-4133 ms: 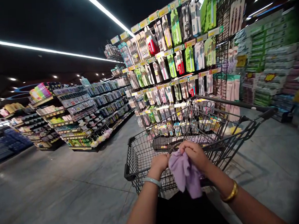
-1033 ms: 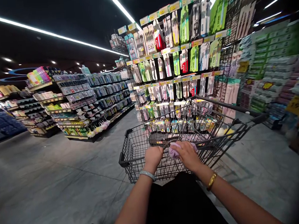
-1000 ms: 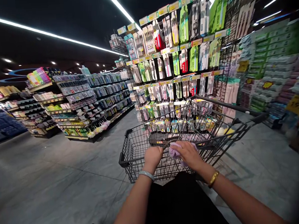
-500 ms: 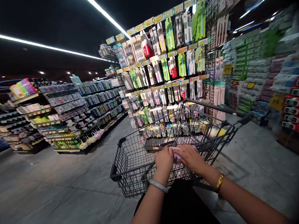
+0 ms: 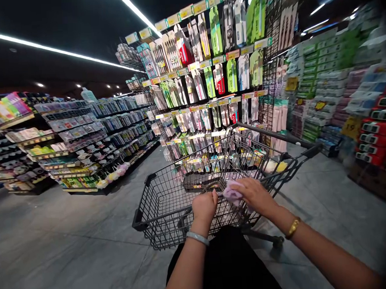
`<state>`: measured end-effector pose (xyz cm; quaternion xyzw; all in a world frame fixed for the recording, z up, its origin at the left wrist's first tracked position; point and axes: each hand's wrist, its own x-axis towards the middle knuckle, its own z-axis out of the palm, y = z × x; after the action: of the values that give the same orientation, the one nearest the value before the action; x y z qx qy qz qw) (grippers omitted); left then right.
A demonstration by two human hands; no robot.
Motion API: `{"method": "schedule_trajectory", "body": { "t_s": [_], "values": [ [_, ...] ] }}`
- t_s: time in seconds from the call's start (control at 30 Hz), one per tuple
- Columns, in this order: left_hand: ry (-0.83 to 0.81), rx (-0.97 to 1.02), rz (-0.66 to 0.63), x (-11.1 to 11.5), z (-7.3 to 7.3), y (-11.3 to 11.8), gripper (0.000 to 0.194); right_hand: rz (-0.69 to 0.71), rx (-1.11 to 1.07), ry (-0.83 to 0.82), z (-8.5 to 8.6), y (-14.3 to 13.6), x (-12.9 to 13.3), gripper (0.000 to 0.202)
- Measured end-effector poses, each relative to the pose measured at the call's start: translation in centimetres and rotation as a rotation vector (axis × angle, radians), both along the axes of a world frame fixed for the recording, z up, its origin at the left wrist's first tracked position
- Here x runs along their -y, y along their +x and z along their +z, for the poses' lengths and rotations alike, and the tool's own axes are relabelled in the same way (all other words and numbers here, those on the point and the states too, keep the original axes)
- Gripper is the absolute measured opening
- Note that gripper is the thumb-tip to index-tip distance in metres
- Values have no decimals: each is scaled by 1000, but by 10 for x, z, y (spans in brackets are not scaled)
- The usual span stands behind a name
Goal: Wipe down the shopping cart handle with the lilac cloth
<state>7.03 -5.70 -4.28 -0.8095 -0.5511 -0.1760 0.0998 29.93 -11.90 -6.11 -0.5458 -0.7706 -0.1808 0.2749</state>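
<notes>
A black wire shopping cart (image 5: 164,221) stands sideways in front of me. My left hand (image 5: 204,209), with a pale bangle at its wrist, is closed around the near top rail of the cart. In my right hand (image 5: 255,196), which has a gold bracelet below it, a crumpled lilac cloth (image 5: 232,193) is bunched. The cloth is just over the cart's near rail, to the right of my left hand; whether it touches the rail I cannot tell. The cart's push handle (image 5: 273,134) lies farther back on the right.
A tall wire rack of toothbrushes (image 5: 218,80) rises behind the cart. Shelves of small packaged goods (image 5: 79,137) stand at the left. Stacked packs (image 5: 319,82) and red boxes (image 5: 374,137) line the right side. Grey floor (image 5: 72,245) spreads at the left front.
My right hand has moved slightly right, away from my left hand, with the lilac cloth in it. The cloth now shows more. The view has shifted a little closer to the rack.
</notes>
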Motion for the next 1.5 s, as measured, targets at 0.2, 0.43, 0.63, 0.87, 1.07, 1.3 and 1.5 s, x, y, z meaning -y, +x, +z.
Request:
{"method": "schedule_trajectory", "body": {
  "t_s": [0.2,0.43,0.63,0.87,1.07,1.3,1.5],
  "values": [
    [17,3,28,-1,-2,5,59,-277,-124,141,-5,23,2,41],
    [-47,-41,41,-13,7,-19,59,-56,-29,77,-3,-1,-5,47],
    [-76,-40,47,-22,17,-44,56,-163,-32,80,-5,31,-5,45],
    [-14,98,37,-10,21,-54,48,-94,-60,33,1,4,3,53],
    [18,363,-98,20,19,10,37,-130,-128,12,18,-17,7,33],
    [-128,245,-275,33,12,29,59,-102,-160,-52,38,8,15,36],
    [-87,249,-290,32,6,23,54,-323,-66,-7,71,-2,23,16]
  ]
}}
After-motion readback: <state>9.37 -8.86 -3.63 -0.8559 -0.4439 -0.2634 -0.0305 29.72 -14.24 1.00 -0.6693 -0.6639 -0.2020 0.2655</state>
